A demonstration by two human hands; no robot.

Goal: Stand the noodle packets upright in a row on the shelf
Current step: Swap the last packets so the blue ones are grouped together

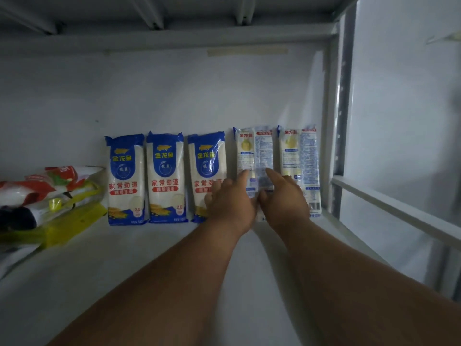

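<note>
Five noodle packets stand upright in a row against the back wall of the white shelf. The first packet, second packet and third packet show blue and white fronts. The fourth packet and fifth packet show their printed backs. My left hand and my right hand are both at the fourth packet, index fingers stretched up and pressing on its face, thumbs meeting low in front of it. My hands hide its lower part.
A pile of red, white and yellow bags lies at the left end of the shelf. A metal upright and a cross rail close off the right side. Another shelf board runs overhead.
</note>
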